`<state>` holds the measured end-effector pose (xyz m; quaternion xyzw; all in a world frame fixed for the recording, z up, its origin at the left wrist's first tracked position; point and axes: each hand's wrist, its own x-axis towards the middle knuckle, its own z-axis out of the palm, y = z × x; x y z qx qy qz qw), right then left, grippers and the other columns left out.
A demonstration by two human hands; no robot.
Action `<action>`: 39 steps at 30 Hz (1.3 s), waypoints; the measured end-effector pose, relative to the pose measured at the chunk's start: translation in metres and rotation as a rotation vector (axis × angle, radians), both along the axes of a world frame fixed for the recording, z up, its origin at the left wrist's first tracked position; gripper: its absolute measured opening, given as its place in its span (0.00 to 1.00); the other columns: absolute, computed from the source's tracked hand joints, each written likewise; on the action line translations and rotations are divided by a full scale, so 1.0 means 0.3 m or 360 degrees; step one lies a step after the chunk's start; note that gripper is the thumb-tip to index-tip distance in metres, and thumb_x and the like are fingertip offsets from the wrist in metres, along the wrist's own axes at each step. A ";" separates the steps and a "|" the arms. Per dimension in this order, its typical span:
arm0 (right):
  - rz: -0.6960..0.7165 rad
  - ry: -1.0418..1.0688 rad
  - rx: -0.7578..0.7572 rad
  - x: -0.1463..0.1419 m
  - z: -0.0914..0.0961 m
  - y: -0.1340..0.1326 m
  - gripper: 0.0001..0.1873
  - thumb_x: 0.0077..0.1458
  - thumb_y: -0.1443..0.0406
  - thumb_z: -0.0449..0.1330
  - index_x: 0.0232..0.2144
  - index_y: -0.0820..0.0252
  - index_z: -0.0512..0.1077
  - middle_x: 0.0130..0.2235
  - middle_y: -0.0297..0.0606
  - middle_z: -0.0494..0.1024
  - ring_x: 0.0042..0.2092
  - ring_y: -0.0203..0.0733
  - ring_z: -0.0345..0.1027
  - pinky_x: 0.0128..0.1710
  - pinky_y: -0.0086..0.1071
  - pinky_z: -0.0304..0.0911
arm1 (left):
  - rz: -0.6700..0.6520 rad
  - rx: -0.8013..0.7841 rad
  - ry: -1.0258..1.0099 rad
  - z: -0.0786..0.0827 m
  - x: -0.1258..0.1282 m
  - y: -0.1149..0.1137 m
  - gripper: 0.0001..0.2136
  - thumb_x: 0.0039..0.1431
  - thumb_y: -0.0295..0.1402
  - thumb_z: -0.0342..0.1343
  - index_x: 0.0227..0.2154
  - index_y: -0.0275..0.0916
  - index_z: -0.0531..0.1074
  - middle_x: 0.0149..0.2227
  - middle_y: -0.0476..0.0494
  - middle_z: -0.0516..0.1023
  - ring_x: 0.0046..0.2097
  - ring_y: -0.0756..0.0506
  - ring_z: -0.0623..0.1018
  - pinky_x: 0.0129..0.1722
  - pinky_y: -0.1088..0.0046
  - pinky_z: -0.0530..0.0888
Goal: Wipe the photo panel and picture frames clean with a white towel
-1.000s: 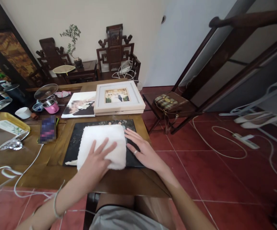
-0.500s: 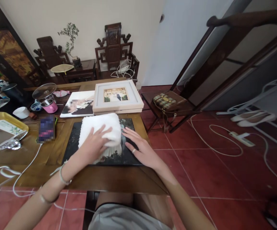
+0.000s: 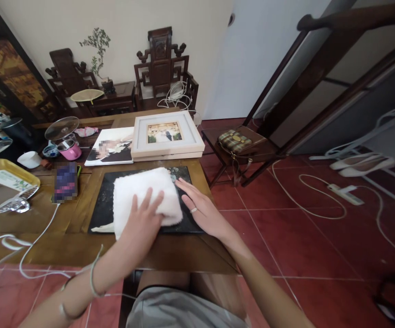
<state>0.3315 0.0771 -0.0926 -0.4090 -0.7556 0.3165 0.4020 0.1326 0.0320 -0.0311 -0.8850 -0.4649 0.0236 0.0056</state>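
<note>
My left hand (image 3: 145, 218) lies with spread fingers on a folded white towel (image 3: 139, 187), pressing it onto a dark photo panel (image 3: 103, 207). The towel covers most of the panel's picture; a pale strip of the print shows at its lower left. Along the panel's right side rests my right hand (image 3: 202, 209), fingers stretched out, with a ring on one finger. Its fingertips are close to the towel's right edge.
Behind the panel lie stacked light-wood picture frames (image 3: 168, 148) and a white-edged photo print (image 3: 110, 157). To the left are a phone (image 3: 65, 182) on a charging cable, an oil bottle (image 3: 9, 175) and a pink mug (image 3: 70, 149). A chair holds a plaid bag (image 3: 234, 141).
My left hand has slid the towel toward me and slightly right, to the panel's near edge. My right hand stays at the panel's right side, its fingers drawn closer together.
</note>
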 end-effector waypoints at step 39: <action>0.0112 -0.0041 0.0123 -0.003 -0.006 0.005 0.21 0.63 0.61 0.52 0.57 0.53 0.68 0.62 0.43 0.67 0.64 0.48 0.56 0.64 0.52 0.53 | -0.0129 -0.0364 -0.0610 0.015 -0.186 0.283 0.12 0.65 0.29 0.46 0.43 0.39 0.73 0.56 0.41 0.73 0.69 0.40 0.52 0.66 0.50 0.47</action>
